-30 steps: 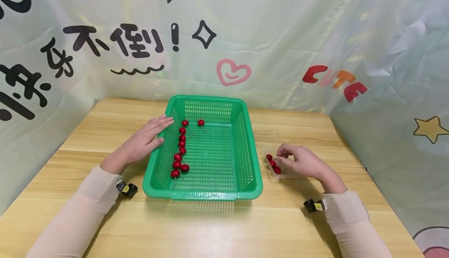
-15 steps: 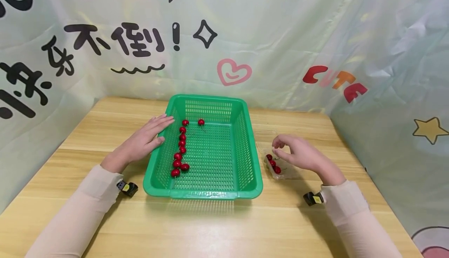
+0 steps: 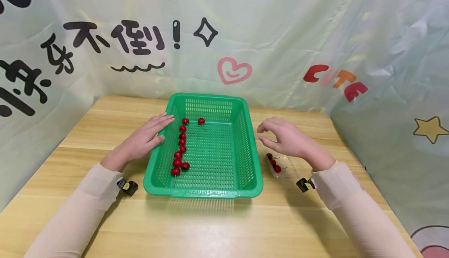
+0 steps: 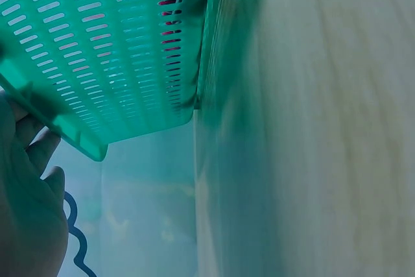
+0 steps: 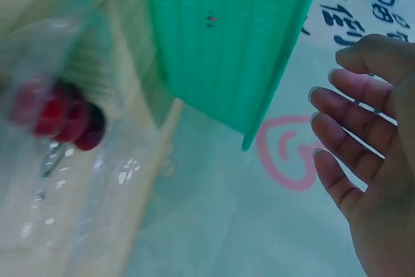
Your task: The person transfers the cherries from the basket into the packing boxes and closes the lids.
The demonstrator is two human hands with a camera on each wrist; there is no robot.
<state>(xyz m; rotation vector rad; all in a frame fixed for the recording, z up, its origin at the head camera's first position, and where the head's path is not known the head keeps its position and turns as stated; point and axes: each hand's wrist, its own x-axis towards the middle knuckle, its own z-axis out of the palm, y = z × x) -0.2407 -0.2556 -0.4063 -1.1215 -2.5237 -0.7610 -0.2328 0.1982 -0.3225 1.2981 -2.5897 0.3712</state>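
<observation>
A green plastic basket [image 3: 203,193] stands on the table, with several red cherries [image 3: 182,149] along its left side and another cherry [image 3: 201,121] near the back. My left hand [image 3: 142,139] rests on the basket's left rim with fingers extended; in the left wrist view the fingers [image 4: 42,150] lie at that rim. To the right of the basket my right hand [image 3: 287,139] is raised, its fingers loosely bent and thumb apart. Nothing shows in it in the right wrist view. Below it lies a clear plastic box [image 3: 289,168] holding three cherries [image 3: 273,162].
The wooden table [image 3: 210,230] carries the basket and the box. A printed cloth [image 3: 273,36] hangs behind and along both sides of the table.
My right hand has risen from the clear box and moved left and away, towards the basket's right rim. The left hand and the visible cherries keep their places.
</observation>
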